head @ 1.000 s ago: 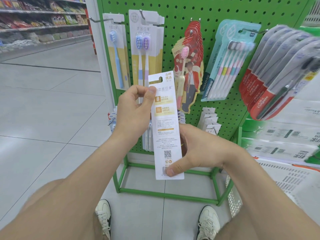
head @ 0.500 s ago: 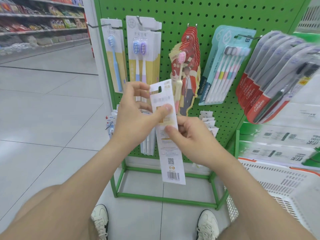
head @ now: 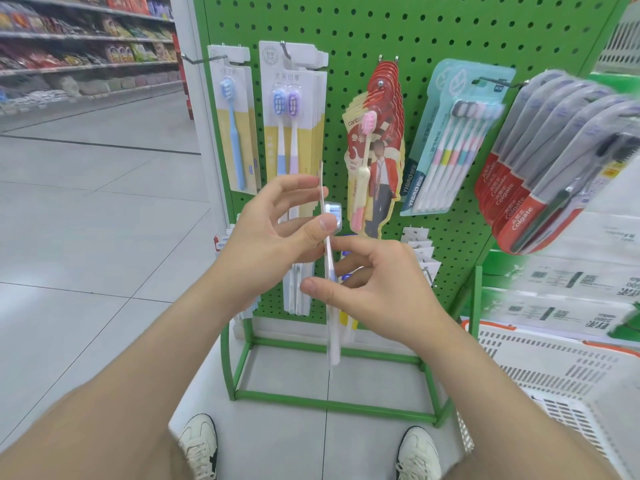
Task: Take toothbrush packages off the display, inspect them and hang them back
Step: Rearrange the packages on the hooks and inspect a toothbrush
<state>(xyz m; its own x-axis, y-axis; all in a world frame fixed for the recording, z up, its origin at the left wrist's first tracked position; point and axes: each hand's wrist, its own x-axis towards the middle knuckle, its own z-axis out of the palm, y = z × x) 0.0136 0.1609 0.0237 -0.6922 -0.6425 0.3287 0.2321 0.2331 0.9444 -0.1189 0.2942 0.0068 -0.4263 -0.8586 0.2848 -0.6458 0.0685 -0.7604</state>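
I hold a white toothbrush package upright in front of the green pegboard display. It is turned edge-on to me, so I see only its thin side and a blue brush head near the top. My left hand pinches its upper part between thumb and fingers. My right hand pinches it lower down, thumb on the near side. Behind my hands, packages of the same white-and-yellow kind hang on a hook.
More toothbrush packs hang on the board: a single blue one, red packs, a teal multipack and Colgate packs at right. A white plastic basket stands at lower right. A tiled aisle and stocked shelves lie to the left.
The package has turned from showing its printed back to edge-on. My right hand moved up from the bottom edge to the middle, and both hands now pinch it close together.
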